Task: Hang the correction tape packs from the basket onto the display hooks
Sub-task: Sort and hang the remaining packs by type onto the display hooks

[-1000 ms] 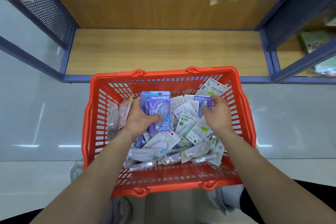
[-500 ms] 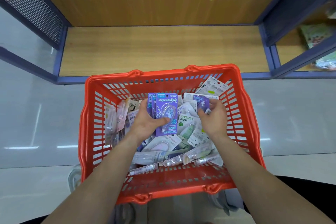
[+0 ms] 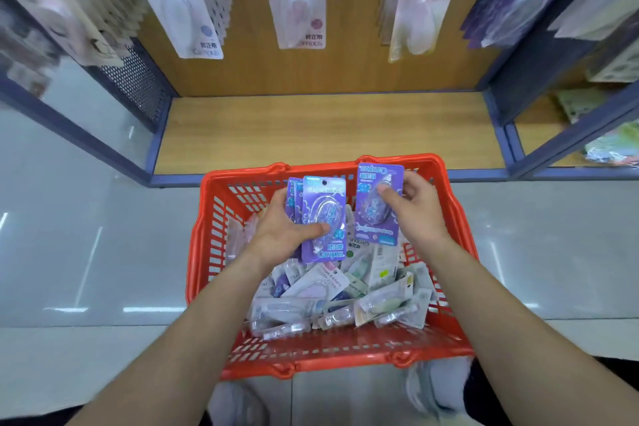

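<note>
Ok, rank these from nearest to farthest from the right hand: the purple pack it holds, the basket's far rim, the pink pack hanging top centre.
1. Purple pack, held in the right hand.
2. Basket's far rim, just beyond.
3. Pink pack, hanging high on the display.

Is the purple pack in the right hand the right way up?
No, the purple pack in the right hand is upside down: its Campus lettering reads inverted at the top edge.
</note>
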A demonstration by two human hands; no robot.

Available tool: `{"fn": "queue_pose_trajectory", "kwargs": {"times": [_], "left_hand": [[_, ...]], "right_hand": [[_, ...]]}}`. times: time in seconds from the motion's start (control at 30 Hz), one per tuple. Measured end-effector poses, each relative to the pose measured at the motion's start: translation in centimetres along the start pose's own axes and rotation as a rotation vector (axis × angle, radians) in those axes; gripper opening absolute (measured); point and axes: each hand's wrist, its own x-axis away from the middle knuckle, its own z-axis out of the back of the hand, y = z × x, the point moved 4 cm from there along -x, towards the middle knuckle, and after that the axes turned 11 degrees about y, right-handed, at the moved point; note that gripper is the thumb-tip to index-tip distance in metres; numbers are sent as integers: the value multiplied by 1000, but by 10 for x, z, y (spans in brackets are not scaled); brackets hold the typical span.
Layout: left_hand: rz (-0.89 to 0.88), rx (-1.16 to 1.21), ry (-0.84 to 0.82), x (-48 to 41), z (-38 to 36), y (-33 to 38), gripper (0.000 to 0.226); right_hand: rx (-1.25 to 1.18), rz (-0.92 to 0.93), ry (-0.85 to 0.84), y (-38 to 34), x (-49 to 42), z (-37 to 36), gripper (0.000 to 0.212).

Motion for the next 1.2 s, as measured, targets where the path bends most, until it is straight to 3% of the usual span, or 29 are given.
{"fn": "queue_pose_trajectory", "kwargs": {"times": [0.23,0.37,0.57,0.7,0.8,0.9,1.07,1.2], "left_hand": [[-32,128,13,62,39,53,73],[-92,119,5,110,65,78,87],[-119,112,-11,155,76,91,98],[-149,76,28,163,68,92,82],[-162,130,69,157,71,95,68],[-142,194,107,150,78,95,67],[-131,152,75,145,68,89,63],[-126,146,37,145,50,84,64]], "right_hand": [[-100,-69,-371,-65,58,-8,21],[1,38,-480,-96,97,0,21],[145,190,-586,-140,129,17,2],[183,232,-580,-150,136,21,5],[237,114,-565,-142,130,33,30],[226,-2,-542,-132,120,43,32],[-149,-104,-297,-134,106,38,41],[-345,-155,-149,-135,102,24,17]]}}
